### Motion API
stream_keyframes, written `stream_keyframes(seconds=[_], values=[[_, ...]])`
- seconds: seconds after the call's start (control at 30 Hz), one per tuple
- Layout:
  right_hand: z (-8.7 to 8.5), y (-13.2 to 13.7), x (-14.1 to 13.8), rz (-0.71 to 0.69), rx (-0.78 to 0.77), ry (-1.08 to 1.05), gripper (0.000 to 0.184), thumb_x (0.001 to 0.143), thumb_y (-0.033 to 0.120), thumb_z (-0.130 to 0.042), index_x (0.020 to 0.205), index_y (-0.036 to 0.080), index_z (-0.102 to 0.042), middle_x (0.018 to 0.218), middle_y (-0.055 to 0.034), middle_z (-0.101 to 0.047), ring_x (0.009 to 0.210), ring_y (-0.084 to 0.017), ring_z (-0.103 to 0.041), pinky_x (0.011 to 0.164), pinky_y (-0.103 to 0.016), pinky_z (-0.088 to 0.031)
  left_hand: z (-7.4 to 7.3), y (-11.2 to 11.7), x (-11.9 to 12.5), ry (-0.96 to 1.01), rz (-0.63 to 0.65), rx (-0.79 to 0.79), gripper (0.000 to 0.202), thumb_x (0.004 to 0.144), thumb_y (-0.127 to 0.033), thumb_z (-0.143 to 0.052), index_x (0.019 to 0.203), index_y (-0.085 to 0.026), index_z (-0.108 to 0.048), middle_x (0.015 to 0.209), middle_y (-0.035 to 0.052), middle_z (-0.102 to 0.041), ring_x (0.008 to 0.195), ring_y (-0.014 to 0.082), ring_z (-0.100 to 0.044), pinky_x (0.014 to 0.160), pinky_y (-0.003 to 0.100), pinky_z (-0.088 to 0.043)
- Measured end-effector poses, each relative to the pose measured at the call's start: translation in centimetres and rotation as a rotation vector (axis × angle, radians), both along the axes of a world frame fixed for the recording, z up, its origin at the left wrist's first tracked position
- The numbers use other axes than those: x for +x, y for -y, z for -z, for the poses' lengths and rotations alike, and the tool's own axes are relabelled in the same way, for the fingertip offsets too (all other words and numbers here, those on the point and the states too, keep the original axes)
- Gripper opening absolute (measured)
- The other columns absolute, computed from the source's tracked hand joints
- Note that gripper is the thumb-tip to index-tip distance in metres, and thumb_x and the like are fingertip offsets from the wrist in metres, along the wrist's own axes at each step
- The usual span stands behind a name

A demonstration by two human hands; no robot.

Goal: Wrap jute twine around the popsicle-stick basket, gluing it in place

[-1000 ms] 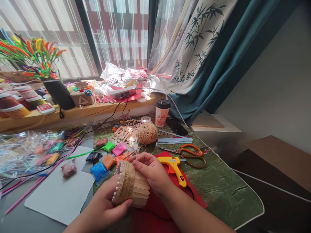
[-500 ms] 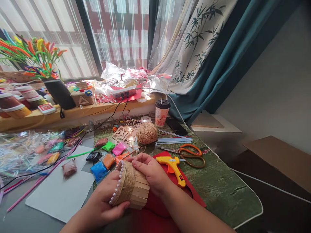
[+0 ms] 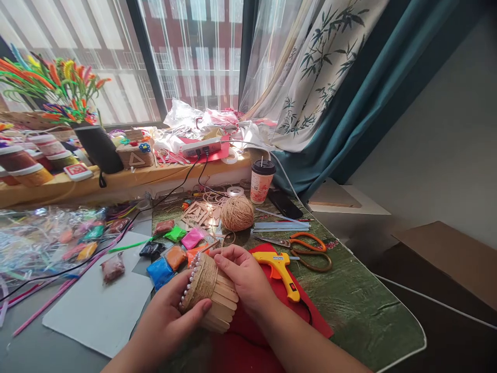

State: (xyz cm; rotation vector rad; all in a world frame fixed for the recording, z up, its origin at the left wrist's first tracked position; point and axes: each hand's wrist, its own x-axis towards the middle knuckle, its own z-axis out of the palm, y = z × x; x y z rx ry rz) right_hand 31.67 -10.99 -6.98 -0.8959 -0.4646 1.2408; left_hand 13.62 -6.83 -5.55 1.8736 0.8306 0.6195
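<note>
A small cup made of wooden craft sticks [image 3: 220,303] lies tilted between my hands, wrapped round its upper part with twine [image 3: 204,280] and edged with white pearl beads. My left hand [image 3: 171,313] grips it, thumb across the twine and the fingers behind the rim out of sight. At its far side, my right hand [image 3: 241,272] pinches the twine strand between thumb and finger against the wrapped band. The strand leads up toward a ball of twine [image 3: 237,213] on the table. A yellow glue gun [image 3: 280,269] rests on red paper just right of my right hand.
Orange-handled scissors [image 3: 306,249], glue sticks [image 3: 281,226], a phone [image 3: 285,203] and a paper cup [image 3: 262,181] are at the right back. Several coloured clay packets [image 3: 174,256] lie left of the twine. White board [image 3: 97,305] and bagged supplies [image 3: 50,238] cover the left.
My left thumb has shifted up from the cup's lower side onto the twine band. The cup has turned slightly in my hands; my right hand still pinches the strand.
</note>
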Motion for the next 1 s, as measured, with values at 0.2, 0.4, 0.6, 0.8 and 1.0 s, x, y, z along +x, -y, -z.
stream_keyframes(seconds=[0.2, 0.4, 0.6, 0.8, 1.0], values=[[-0.4, 0.1, 0.6, -0.061, 0.012, -0.109, 0.033, 0.062, 0.039, -0.095, 0.071, 0.018, -0.071, 0.101, -0.0056, -0.077, 0.087, -0.019, -0.067, 0.085, -0.035, -0.051, -0.3, -0.8, -1.0, 0.058, 0.202, 0.227, 0.033, 0.085, -0.029, -0.076, 0.118, -0.029, -0.073, 0.112, 0.0049, -0.079, 0.100, 0.0280, -0.073, 0.086, 0.031, -0.061], [-0.3, 0.0, 0.8, 0.032, 0.045, -0.095, 0.033, 0.061, 0.037, -0.095, 0.068, 0.018, -0.069, 0.110, -0.0072, -0.076, 0.097, -0.022, -0.067, 0.094, -0.039, -0.050, -0.6, -1.7, -0.9, 0.021, 0.261, 0.296, 0.025, 0.087, -0.027, -0.072, 0.113, -0.028, -0.075, 0.116, 0.0058, -0.077, 0.114, 0.0293, -0.069, 0.097, 0.034, -0.058], [0.0, -0.3, 0.2, 0.147, 0.061, 0.074, 0.033, 0.062, 0.043, -0.093, 0.068, 0.020, -0.070, 0.103, -0.0074, -0.074, 0.101, -0.024, -0.066, 0.095, -0.040, -0.049, -0.4, -0.6, -0.2, -0.127, -0.020, 0.179, 0.046, 0.080, -0.040, -0.079, 0.123, -0.026, -0.073, 0.123, 0.0076, -0.079, 0.108, 0.0347, -0.074, 0.094, 0.040, -0.061], [0.1, -0.1, -0.3, 0.088, 0.083, 0.068, 0.030, 0.065, 0.042, -0.092, 0.069, 0.020, -0.071, 0.103, -0.0061, -0.073, 0.095, -0.022, -0.065, 0.089, -0.036, -0.050, -1.0, -0.3, 0.6, -0.035, 0.075, -0.187, 0.028, 0.087, -0.043, -0.071, 0.102, -0.020, -0.079, 0.089, 0.0046, -0.082, 0.080, 0.0277, -0.076, 0.069, 0.031, -0.064], [0.3, -0.4, 0.3, 0.034, 0.007, -0.037, 0.032, 0.061, 0.041, -0.094, 0.074, 0.018, -0.076, 0.099, -0.0061, -0.075, 0.085, -0.019, -0.065, 0.083, -0.034, -0.050, -0.5, -0.6, 0.4, 0.005, 0.071, -0.223, 0.026, 0.085, -0.042, -0.074, 0.097, -0.019, -0.080, 0.088, 0.0050, -0.082, 0.081, 0.0267, -0.074, 0.072, 0.031, -0.062]])
